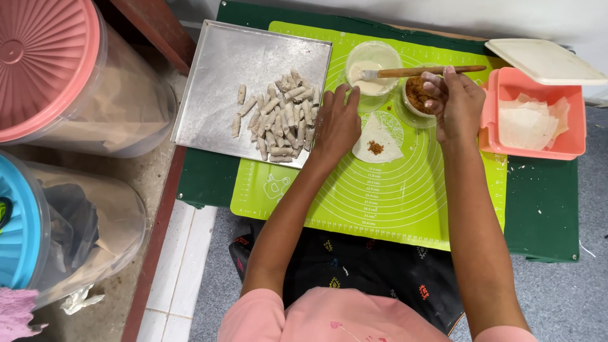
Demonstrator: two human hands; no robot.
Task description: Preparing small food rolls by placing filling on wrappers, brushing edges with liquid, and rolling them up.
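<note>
Hands, two, bare. Left hand (pixel 335 123): fingers spread and pressed flat on the green silicone mat (pixel 380 202), its fingertips at the edge of the metal tray (pixel 215 82), just beside the wrapper. Right hand (pixel 455 104): fingers pinched together above the filling bowl (pixel 418 95), seemingly around a little filling; how much it holds cannot be told.

Wrapper on mat (pixel 377 138): one, triangular, white, lying between the two hands, with a small dab of brown filling at its middle. Judged unrolled and not yet sealed.

Finished rolls (pixel 278 117): one heap on the tray, thin and pale; roughly thirty-five to forty, too overlapped for an exact count, with about three lying apart to the left. Much of the tray is bare.

Bowls: two, small and clear. One holds the brown filling; the other, the paste bowl (pixel 372 66), holds white paste.

Brush (pixel 418 71): one, wooden handle, laid across the paste bowl.

Pink box (pixel 532 117): one, with a stack of unused wrappers inside, count not readable; its white lid (pixel 544 61) rests askew on the far rim.

Judgement: well along, with wrappers remaining.
</note>
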